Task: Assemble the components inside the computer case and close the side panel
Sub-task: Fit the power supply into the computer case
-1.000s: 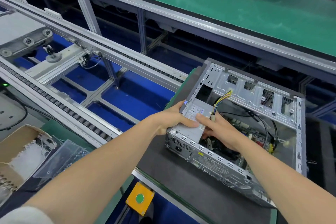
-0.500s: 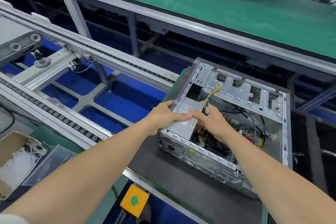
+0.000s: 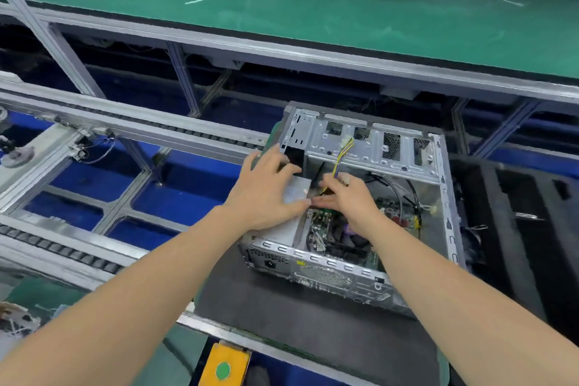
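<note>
So the computer case (image 3: pixel 369 216) is lying on its side on the black mat (image 3: pixel 300 316), open face up, side panel nowhere in sight, and the job at this point looks like seating the power supply (image 3: pixel 289 197), the grey box in the near-left corner by the back wall. The left hand (image 3: pixel 266 194) is spread flat and wide on top of that box, pressing more than gripping, nothing actually held. The right hand (image 3: pixel 346 197) is curled with fingertips down beside the box, right at the yellow and black wires (image 3: pixel 343 153); can't tell if it's pinching them or just nudging them aside. My take: keep that bundle up and clear so nothing gets trapped under the box or against the green board (image 3: pixel 391 213). Push down evenly with the palm, slide the box toward the back wall until the socket side sits flush, and don't force it if it binds.
</note>
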`<state>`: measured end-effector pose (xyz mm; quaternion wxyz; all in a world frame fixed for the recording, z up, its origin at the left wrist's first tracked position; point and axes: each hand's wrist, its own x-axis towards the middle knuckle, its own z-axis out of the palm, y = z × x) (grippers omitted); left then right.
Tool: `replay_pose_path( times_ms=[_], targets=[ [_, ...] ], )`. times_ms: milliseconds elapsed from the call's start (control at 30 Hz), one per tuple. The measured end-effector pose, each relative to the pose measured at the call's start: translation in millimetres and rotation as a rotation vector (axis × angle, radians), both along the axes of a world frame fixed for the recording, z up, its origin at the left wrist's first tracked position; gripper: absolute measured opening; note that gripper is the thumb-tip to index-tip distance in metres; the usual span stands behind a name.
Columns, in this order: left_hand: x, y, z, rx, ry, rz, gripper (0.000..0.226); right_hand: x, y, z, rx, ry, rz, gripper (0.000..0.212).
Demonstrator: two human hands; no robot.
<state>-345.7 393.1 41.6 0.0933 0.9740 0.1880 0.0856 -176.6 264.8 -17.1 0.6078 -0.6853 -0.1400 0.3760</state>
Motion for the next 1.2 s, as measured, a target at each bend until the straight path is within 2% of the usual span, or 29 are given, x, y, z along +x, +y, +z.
replay_pose_path(
  times_ms=[33,100,200,267,300,433,500,533,633,700,800,900,967,1100,1133,1167,1200],
  targets=[
    [10,-1,2,0.086,0.11,-0.032,0.089,0,-3,0,-0.01,0.001,-0.014,0.01],
    [27,-6,1,0.189,0.285,-0.067,0.092,0,-9,0,-0.103,-0.088,-0.071,0.018],
    [39,-9,-1,0.199,0.378,-0.092,0.081,0,-18,9,-0.308,-0.208,-0.055,0.032],
    [41,-8,2,0.211,0.388,-0.089,0.077,0,-23,16,-0.367,-0.224,-0.04,0.044],
    [41,-8,3,0.228,0.381,-0.09,0.071,0,-25,18,-0.333,-0.228,-0.059,0.046],
    [43,-9,0,0.241,0.337,-0.081,0.05,-10,-26,26,-0.128,-0.306,-0.095,0.031],
    [42,-9,-1,0.228,0.296,-0.085,0.049,-17,-22,26,-0.107,-0.362,-0.005,0.011],
    [41,-8,-2,0.212,0.275,-0.088,0.048,-19,-20,26,-0.147,-0.41,0.068,0.009],
    [46,-4,-3,0.164,0.207,-0.075,0.042,-27,-12,26,-0.277,-0.536,0.387,0.02],
    [54,-3,0,0.141,0.148,-0.056,0.035,-26,-10,23,-0.277,-0.501,0.509,0.038],
    [62,-8,4,0.169,0.103,-0.074,0.026,-23,-15,20,-0.169,-0.251,0.627,0.072],
    [51,-5,0,0.155,-0.016,0.0,0.034,-23,-15,19,-0.037,-0.012,0.533,0.074],
    [37,1,-2,-0.037,-0.04,0.137,0.055,-25,-10,18,-0.047,0.026,0.487,0.08],
    [7,16,2,-0.859,0.053,0.482,0.1,-37,-2,23,-0.334,-0.139,0.575,0.126],
    [1,18,4,-1.087,0.107,0.532,0.098,-38,1,26,-0.376,-0.202,0.577,0.129],
    [-4,19,4,-1.279,0.164,0.535,0.086,-39,5,28,-0.385,-0.248,0.594,0.121],
    [-9,17,4,-1.392,0.183,0.528,0.069,-39,8,31,-0.383,-0.27,0.622,0.112]
  ],
)
